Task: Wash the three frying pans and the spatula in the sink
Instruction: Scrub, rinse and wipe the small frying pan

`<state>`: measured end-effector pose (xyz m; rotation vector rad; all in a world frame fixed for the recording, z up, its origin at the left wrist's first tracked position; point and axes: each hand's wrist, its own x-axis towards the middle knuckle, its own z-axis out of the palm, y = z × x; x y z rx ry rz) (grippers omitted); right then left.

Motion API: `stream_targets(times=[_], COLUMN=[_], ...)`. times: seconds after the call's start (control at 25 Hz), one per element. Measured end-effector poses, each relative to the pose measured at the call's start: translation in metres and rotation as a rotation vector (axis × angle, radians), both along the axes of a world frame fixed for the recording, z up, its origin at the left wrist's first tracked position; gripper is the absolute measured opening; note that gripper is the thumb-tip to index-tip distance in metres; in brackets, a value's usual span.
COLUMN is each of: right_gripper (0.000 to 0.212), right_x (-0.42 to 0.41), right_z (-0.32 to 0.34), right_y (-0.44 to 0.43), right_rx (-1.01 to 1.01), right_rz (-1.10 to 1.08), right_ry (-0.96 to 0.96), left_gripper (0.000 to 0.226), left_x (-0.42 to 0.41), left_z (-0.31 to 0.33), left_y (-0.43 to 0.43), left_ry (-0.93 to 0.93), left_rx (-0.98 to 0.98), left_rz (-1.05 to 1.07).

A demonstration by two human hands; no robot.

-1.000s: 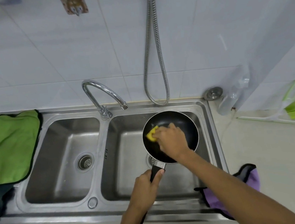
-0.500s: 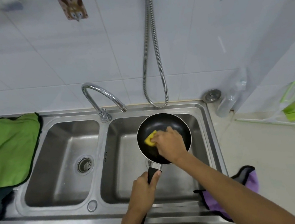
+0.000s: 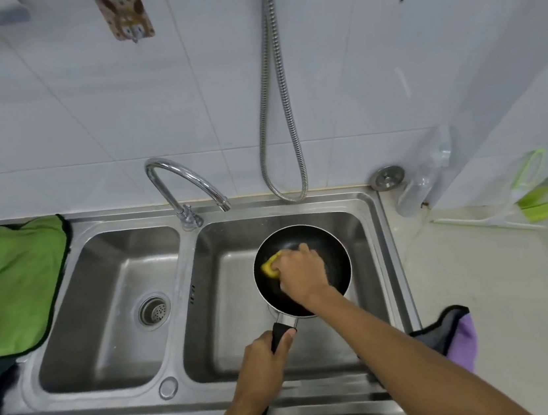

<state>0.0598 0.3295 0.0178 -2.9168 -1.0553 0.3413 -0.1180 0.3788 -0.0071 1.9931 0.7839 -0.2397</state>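
Fingers of your right hand [image 3: 299,273] curl on the yellow sponge [image 3: 270,267], pressing it inside the black frying pan [image 3: 335,255] over the right sink basin [image 3: 224,317]. Your left hand [image 3: 262,364] grips the pan handle [image 3: 280,332].

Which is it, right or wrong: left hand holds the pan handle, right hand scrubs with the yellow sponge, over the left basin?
Wrong: the head view shows the pan over the right basin; left hand holds its handle, right hand scrubs with the yellow sponge.
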Motion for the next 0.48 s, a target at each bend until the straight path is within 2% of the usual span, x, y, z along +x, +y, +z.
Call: stream_targets(times=[0.08,0.16,0.24,0.36,0.48], right_gripper=[0.031,0.027,0.021,0.032,0.037], right_x=[0.028,0.050,0.059,0.061,0.065], right_z=[0.005,0.011,0.022,0.041,0.054], right_y=[-0.007,-0.023,-0.036,-0.057,-0.080], right_rx=[0.014,0.194,0.505,0.980,1.251], right_rz=[-0.087,-0.214,-0.382,-0.656,-0.654], right_ry=[0.032,0.217,0.531,1.151,1.646], left_gripper=[0.051,0.053,0.054,0.056,0.051], left_x=[-0.004,-0.004,-0.002,0.000,-0.005], left_z=[0.000,-0.003,-0.011,-0.016,-0.019], left_y=[0.007,0.019,0.028,0.034,0.040], left_ry=[-0.009,-0.026,-0.035,-0.033,-0.011], left_rx=[0.013,0.016,-0.002,-0.034,-0.040], left_rz=[0.032,0.088,0.124,0.189,0.234])
